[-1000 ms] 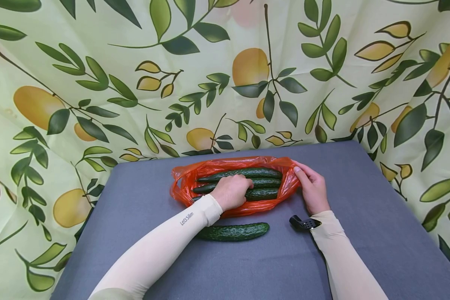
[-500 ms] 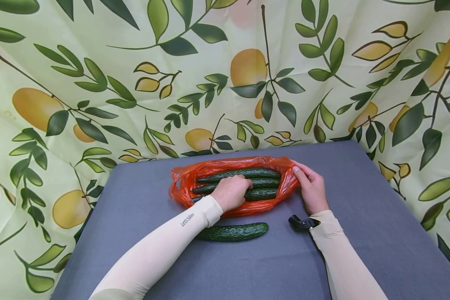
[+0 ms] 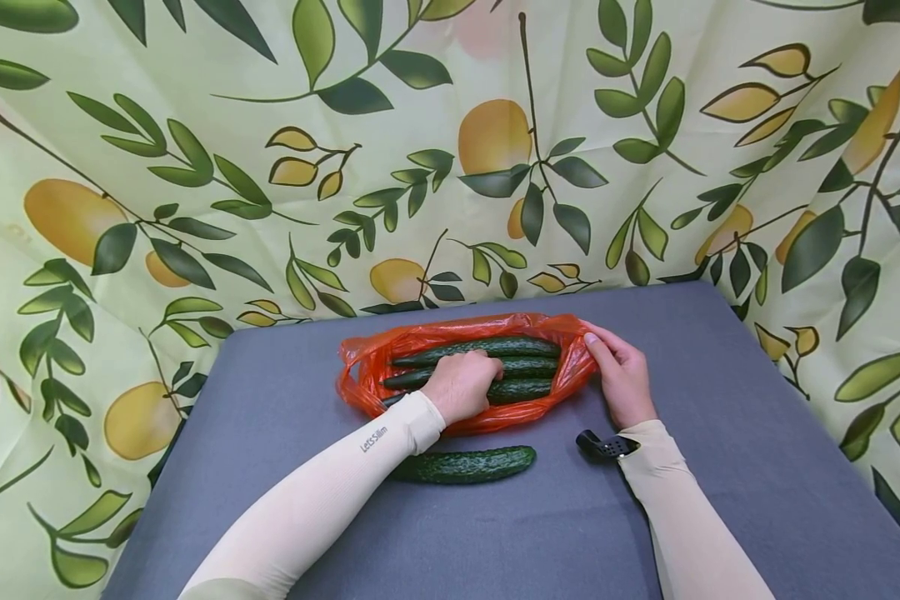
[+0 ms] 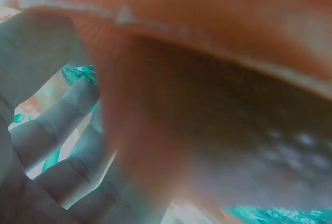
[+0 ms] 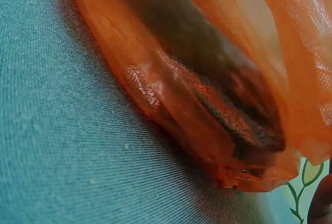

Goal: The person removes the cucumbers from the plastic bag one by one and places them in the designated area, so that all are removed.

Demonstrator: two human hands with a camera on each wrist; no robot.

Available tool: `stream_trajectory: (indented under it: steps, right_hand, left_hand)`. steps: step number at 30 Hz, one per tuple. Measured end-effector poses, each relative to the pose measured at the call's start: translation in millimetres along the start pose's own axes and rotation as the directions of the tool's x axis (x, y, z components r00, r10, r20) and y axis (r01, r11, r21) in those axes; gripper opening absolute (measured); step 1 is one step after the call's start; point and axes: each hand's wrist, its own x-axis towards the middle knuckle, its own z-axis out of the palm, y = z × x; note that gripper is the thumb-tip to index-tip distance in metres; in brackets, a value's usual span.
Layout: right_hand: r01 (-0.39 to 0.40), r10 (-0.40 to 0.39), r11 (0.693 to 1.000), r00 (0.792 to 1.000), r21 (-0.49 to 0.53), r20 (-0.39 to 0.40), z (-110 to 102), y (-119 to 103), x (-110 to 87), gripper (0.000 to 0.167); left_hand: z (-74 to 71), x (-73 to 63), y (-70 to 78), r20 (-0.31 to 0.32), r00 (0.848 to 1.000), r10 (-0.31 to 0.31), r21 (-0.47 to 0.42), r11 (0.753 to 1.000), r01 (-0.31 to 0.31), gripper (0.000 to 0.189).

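Note:
A thin red plastic bag (image 3: 487, 421) lies open at the top near the back of the table. Three dark green cucumbers show inside it: a back one (image 3: 510, 345), a middle one (image 3: 531, 367) and a front one (image 3: 525, 389). My left hand (image 3: 461, 385) reaches into the bag and grips a cucumber with curled fingers; the hand covers most of the grip. At the bag's right end, my right hand (image 3: 624, 379) pinches the plastic edge between thumb and fingers. The left wrist view is largely blocked by the blurred bag (image 4: 233, 16).
One more cucumber (image 3: 476, 464) lies on the table in front of the bag, its left end behind the left sleeve (image 3: 330, 500). A black strap (image 3: 606, 446) sits on the right wrist. A leaf-and-fruit printed curtain (image 3: 412, 200) surrounds the grey table (image 3: 540, 542).
Both hands keep their places at the bag and the cucumbers stay put. Only the whole view has shifted very slightly.

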Motion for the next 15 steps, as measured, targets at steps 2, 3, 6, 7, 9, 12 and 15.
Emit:
stream_trajectory:
  steps: [2,3,6,7,9,12,15]
  right_hand:
    - [0.002,-0.002,1.000,1.000,0.005,-0.002,0,0,-0.1,0.047]
    - [0.002,-0.002,1.000,1.000,0.010,-0.003,0,-1,-0.1,0.047]
    - [0.006,-0.006,1.000,1.000,0.015,-0.005,0,-1,-0.2,0.047]
    - [0.006,-0.006,1.000,1.000,0.014,-0.006,0,-1,-0.4,0.047]
    - [0.004,-0.004,1.000,1.000,0.014,-0.007,0,-2,-0.6,0.047]
    - [0.000,0.000,1.000,1.000,0.007,-0.009,1,-2,-1.1,0.047]
    - [-0.002,0.002,1.000,1.000,0.002,-0.008,1,-3,-1.1,0.047]
  left_hand:
    - [-1.7,-1.4,-0.6,-0.007,1.000,-0.007,-0.003,1.000,0.007,0.033]
    - [-2.7,-2.1,-1.0,-0.012,1.000,-0.010,-0.004,1.000,0.010,0.034]
    - [-6.0,-4.2,-2.8,-0.032,0.999,-0.024,-0.013,1.000,0.023,0.036]
    - [-6.9,-4.8,-3.7,-0.039,0.999,-0.028,-0.015,1.000,0.028,0.036]
    - [-8.8,-6.1,-5.8,-0.053,0.998,-0.036,-0.020,0.999,0.035,0.036]
    - [-11.8,-8.3,-9.2,-0.075,0.996,-0.050,-0.030,0.998,0.047,0.036]
    - [-15.8,-10.1,-12.4,-0.094,0.993,-0.066,-0.042,0.997,0.063,0.036]
